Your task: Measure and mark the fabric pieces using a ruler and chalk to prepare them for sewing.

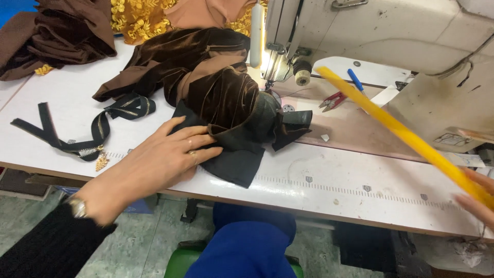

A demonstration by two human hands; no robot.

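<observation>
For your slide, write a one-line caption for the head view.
At a sewing machine, the left hand presses brown velvet fabric while the right hand holds a yellow ruler.

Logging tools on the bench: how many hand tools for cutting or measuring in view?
2. A yellow ruler held in the right hand, slanting across the sewing machine; red-handled snips lying on the machine bed beside the needle. Fabric may hide others.

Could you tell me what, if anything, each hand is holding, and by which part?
The right hand holds a yellow ruler by its near end. The left hand grips nothing; it rests flat on the black fabric.
</observation>
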